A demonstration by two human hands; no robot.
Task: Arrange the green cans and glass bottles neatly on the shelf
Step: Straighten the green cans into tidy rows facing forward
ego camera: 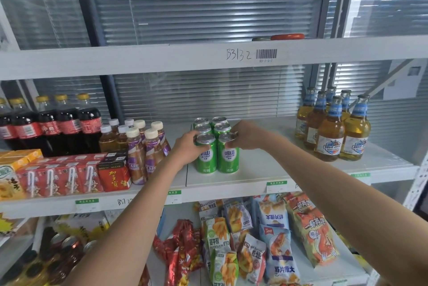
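Observation:
Several green cans point(216, 144) stand upright in two tight rows at the middle of the white shelf point(266, 170). My left hand point(187, 146) wraps the front left can point(206, 158) from its left side. My right hand point(247, 135) presses the front right can point(229, 158) from its right side near the top. Several glass bottles point(333, 123) of amber drink with blue neck labels stand clustered at the shelf's right end, apart from both hands.
Purple and amber capped bottles point(143, 144), cola bottles point(58, 123) and red drink cartons point(69, 174) fill the shelf's left part. Snack bags point(266, 239) lie on the lower shelf. An upper shelf beam point(208, 56) runs overhead. Bare shelf lies between cans and glass bottles.

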